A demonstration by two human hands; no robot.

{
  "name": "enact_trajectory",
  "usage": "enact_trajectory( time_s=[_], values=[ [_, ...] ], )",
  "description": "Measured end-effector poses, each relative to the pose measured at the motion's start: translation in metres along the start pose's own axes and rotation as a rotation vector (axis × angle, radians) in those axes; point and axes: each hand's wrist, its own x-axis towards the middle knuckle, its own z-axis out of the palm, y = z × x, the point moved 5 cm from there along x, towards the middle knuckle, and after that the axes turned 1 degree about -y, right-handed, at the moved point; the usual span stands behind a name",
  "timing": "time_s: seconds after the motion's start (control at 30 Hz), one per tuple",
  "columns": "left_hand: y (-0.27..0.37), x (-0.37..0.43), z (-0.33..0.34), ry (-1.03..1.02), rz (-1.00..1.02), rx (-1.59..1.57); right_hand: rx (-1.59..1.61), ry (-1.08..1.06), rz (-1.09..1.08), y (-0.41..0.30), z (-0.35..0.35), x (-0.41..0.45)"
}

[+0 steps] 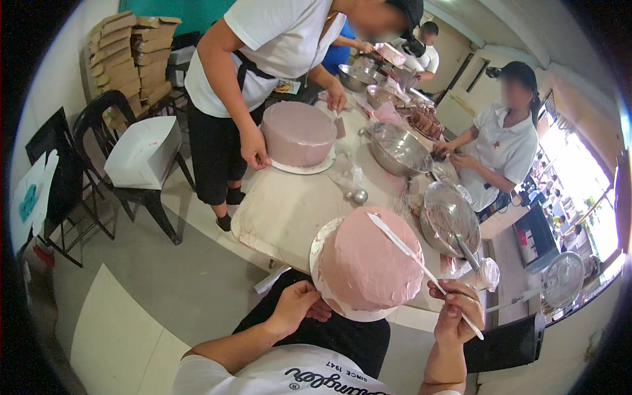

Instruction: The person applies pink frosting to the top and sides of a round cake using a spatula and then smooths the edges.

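Note:
A round cake (363, 261) covered in pink icing stands on a white cake board (368, 315) at the table's near edge. Its side icing shows ridges and uneven patches. My left hand (298, 307) pinches the board's rim at the lower left, thumb against the edge. In my right hand (459, 308) is a white plastic knife (395, 238), gripped by its handle. The blade reaches over the cake's top; whether it touches the icing I cannot tell.
Across the white table (276, 212) a co-worker handles another pink cake (298, 133). Silver balls (360, 196) lie between the cakes. Metal bowls (400, 150) line the right, one holding a whisk (464, 249). Black chairs (148, 197) stand left; another person works at right.

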Motion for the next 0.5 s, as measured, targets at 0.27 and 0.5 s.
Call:
enact_trajectory(
  time_s=[0.27,0.5],
  values=[
    [0.000,0.002,-0.002,0.001,0.002,0.017,0.083,0.003,0.070,0.014,0.035,0.004],
    [0.001,0.001,-0.001,-0.021,-0.007,-0.010,0.003,-0.063,0.066,0.021,0.044,0.003]
  ],
)
